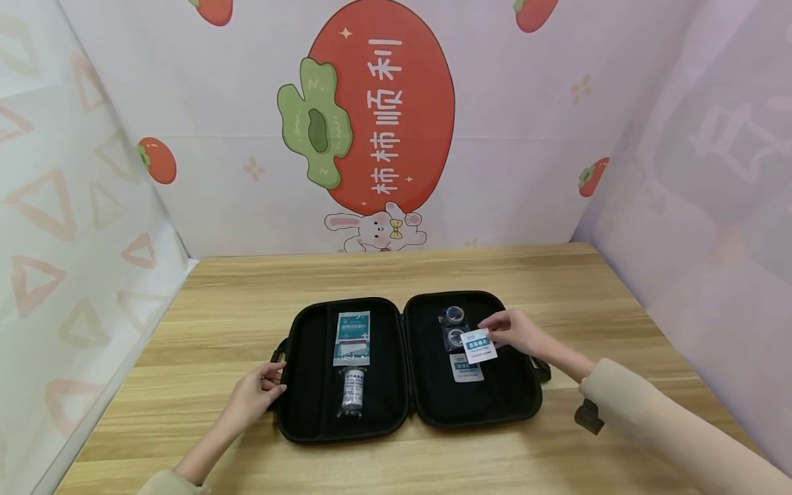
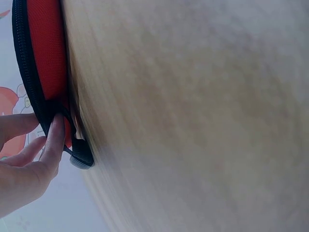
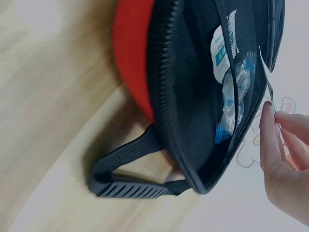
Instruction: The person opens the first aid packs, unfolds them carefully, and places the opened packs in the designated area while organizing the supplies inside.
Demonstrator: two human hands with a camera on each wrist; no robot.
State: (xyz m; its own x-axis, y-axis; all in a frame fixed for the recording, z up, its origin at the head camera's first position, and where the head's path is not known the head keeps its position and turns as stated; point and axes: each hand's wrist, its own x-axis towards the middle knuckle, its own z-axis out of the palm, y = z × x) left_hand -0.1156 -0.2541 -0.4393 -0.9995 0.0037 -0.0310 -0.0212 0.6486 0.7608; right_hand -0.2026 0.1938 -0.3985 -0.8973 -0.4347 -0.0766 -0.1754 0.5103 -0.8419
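An open black-lined zip case (image 1: 427, 405) with a red outer shell (image 2: 47, 48) lies flat on the table. My left hand (image 1: 255, 395) holds the rim of its left half, thumb and fingers on either side of the edge. Over the right half, my right hand (image 1: 510, 330) pinches a small white and teal alcohol pad packet (image 1: 479, 346) by its edge. Partly covered by it, a second similar packet (image 1: 466, 369) lies in the case. Just above are two round rolls in clear wrap (image 1: 454, 315).
The left half holds a teal and white flat packet (image 1: 353, 333) and a wrapped white bandage roll (image 1: 353, 390). A black carry handle (image 3: 130, 188) sticks out from the case's side. Wood-grain table (image 1: 396, 271) surrounds the case, with printed cloth walls behind and beside.
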